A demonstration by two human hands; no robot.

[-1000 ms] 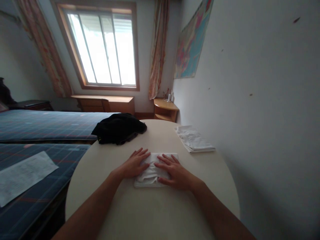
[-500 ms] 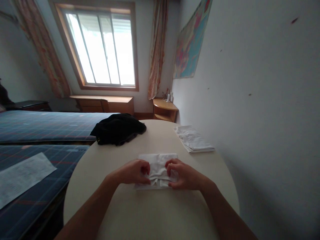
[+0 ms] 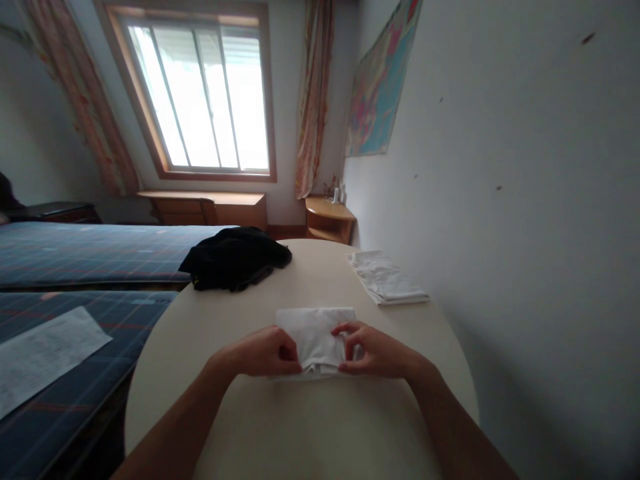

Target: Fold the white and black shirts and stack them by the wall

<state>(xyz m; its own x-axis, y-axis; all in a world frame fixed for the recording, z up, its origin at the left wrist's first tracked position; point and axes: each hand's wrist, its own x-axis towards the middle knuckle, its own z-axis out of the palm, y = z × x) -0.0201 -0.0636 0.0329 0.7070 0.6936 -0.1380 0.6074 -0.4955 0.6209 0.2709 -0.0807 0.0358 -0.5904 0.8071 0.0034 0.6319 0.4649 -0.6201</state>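
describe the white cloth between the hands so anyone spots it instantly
Start at the round pale table. Near its middle, a folded white cloth lies between the left hand and right hand. Unlike the other white cloth, by the wall, it has both hands on it.

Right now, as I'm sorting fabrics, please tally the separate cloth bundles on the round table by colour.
White: 2 (near folded bundle, far folded bundle)
Black: 1 (crumpled bundle)
Total: 3
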